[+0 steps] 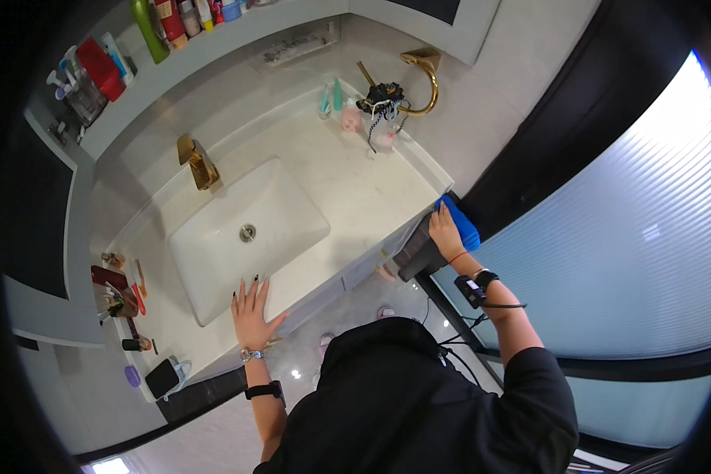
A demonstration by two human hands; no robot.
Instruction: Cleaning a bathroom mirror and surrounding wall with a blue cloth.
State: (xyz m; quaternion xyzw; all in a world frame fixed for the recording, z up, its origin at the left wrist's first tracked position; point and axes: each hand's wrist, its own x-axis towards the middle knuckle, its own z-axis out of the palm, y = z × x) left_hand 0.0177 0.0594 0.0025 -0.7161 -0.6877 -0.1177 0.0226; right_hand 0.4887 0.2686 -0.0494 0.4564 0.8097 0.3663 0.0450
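My left hand (253, 317) lies on the front rim of the white washbasin (249, 201), palm down with the fingers spread. Nothing is in it. At the right front corner of the pale stone countertop (385, 189), my right hand (446, 232) holds a blue cloth (463, 224). The cloth hangs beside the counter's end, and part of it is hidden behind the hand. A gold faucet (198, 163) stands behind the basin, whose metal drain (247, 232) is visible.
A dark bin (418, 252) stands below my right hand, near a ribbed glass door (616, 249). A pink pump bottle (351, 117) and hair ties (382, 98) sit at the back right. A phone (162, 379) lies at the left end. Toiletries line the shelf (213, 50).
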